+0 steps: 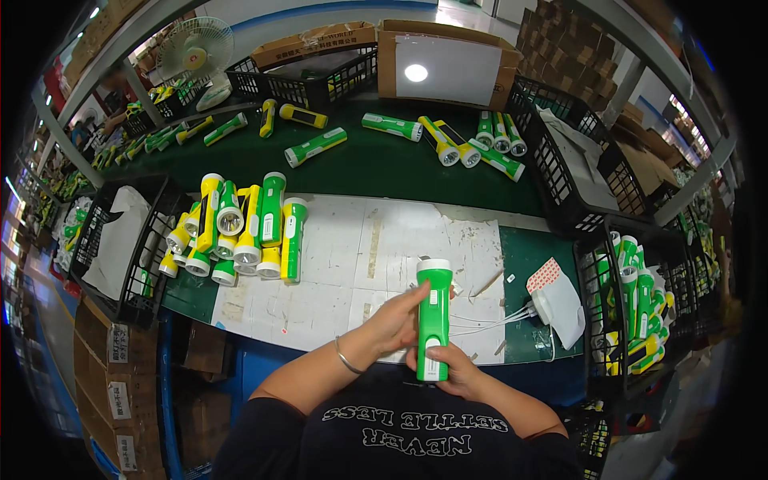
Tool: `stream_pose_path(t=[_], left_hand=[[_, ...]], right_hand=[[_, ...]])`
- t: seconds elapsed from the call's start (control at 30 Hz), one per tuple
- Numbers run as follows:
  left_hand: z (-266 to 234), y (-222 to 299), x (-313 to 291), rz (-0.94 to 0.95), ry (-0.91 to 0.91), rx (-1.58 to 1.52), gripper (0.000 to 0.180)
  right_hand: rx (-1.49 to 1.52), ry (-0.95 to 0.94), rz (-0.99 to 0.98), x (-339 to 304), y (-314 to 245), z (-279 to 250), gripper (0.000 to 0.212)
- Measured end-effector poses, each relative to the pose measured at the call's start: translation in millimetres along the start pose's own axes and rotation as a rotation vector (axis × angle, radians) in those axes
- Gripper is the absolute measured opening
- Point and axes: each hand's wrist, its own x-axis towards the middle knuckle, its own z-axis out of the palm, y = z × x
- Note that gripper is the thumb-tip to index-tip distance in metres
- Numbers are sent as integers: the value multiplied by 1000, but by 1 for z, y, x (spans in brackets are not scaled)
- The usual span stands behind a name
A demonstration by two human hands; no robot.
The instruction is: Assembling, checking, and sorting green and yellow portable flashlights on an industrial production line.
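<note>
A green flashlight (433,320) with a white head is upright in front of my chest, its head pointing away from me. My left hand (397,324) is closed around its upper left side, near the small white switch. Lower down, my right hand (456,370) grips the bottom end, its thumb by the white slider. A pile of green and yellow flashlights (292,240) lies on the white board to the left of my hands. Across the bench, a round bright spot (415,74) shows on a white sheet fixed to a cardboard box (388,60).
More flashlights (316,147) lie scattered on the green belt (240,172) beyond the white board (344,296). A full black crate (596,320) stands at right, another crate (88,256) at left. A white round charger with cables (542,307) lies by paper. A fan (194,56) stands far left.
</note>
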Motion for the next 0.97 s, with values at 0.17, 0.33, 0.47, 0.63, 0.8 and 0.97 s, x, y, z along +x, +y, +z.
stream_pose_path(t=[0.17, 0.33, 0.47, 0.63, 0.8, 0.97], left_hand=[[3, 21, 4, 89, -80, -295, 48], [11, 33, 13, -36, -92, -64, 52], [16, 31, 22, -53, 91, 49, 40], [8, 28, 29, 248, 235, 836, 34], [31, 38, 17, 33, 166, 288, 30], [19, 41, 18, 79, 188, 433, 35]], right_hand=[[63, -329, 96, -2, 4, -1, 34], [306, -392, 135, -2, 12, 1, 27], [316, -263, 147, -3, 14, 2, 23], [-219, 128, 183, -3, 19, 7, 19], [-74, 72, 84, -2, 17, 11, 18], [-180, 73, 81, 2, 15, 4, 21]])
